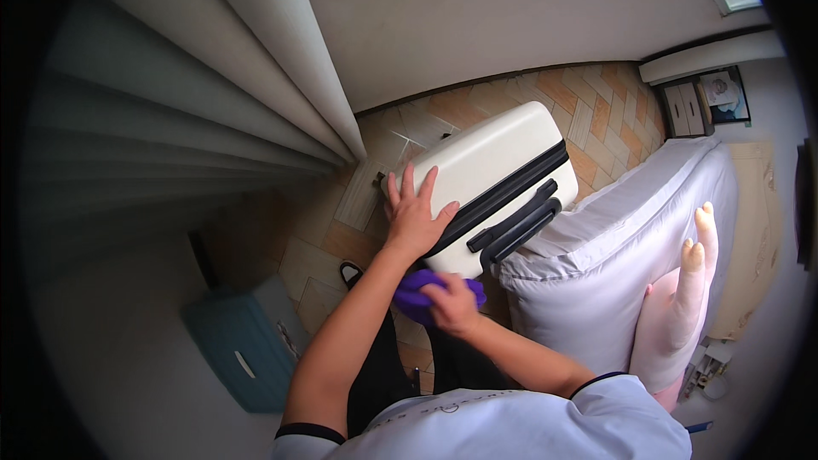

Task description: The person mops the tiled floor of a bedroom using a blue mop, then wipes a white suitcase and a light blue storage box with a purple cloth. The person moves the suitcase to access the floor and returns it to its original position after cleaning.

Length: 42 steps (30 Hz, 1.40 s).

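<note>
A white hard-shell suitcase (492, 153) stands on the floor in front of me, with a black band around its middle and a black handle (521, 230) on its top face. My left hand (414, 214) rests on the shell near its left end, fingers spread. Below the suitcase's near edge, my right hand (455, 306) grips a purple cloth (418, 297), bunched up and slightly blurred. The cloth is close to the near lower corner; whether it touches the shell I cannot tell.
Long grey curtains (268, 32) hang at the left. A bed with pale sheets (569, 287) is close on the right, bearing a pink plush toy (668, 326). A teal case (239, 351) stands at lower left. Herringbone-patterned flooring (575, 102) stretches to the wall.
</note>
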{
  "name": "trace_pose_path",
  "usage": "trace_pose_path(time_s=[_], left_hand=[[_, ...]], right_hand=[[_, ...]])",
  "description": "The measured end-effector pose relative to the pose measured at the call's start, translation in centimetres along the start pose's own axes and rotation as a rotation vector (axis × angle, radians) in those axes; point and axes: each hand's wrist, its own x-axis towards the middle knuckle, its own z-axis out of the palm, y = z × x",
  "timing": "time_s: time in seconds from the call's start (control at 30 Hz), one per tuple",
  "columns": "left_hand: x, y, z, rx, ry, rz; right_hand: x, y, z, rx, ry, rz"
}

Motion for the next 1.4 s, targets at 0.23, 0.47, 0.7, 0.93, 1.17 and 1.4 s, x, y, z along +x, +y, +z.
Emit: trace_pose_path(time_s=[0.23, 0.47, 0.7, 0.93, 1.17, 1.4], left_hand=[[-0.1, 0.4, 0.6, 0.19, -0.037, -0.023], [-0.1, 0.5, 0.9, 0.22, 0.07, 0.014], [0.0, 0.0, 2.1, 0.141, 0.295, 0.077], [-0.1, 0.0, 2.2, 0.105, 0.333, 0.097], [0.1, -0.2, 2.4, 0.09, 0.333, 0.077], [0.0, 0.3, 2.2, 0.098, 0.337, 0.068]], right_hand=[[-5.7, 6.9, -5.9, -0.261, 0.187, 0.419], [-5.8, 5.3, -12.8, 0.003, 0.329, 0.595], [3.7, 4.0, -18.4, -0.089, 0.516, 0.333], [11.3, 7.2, -8.1, -0.749, -0.139, 0.257], [10.1, 3.4, -5.9, -0.521, -0.31, -0.227], [12.9, 11.5, -12.6, -0.357, -0.313, 0.032]])
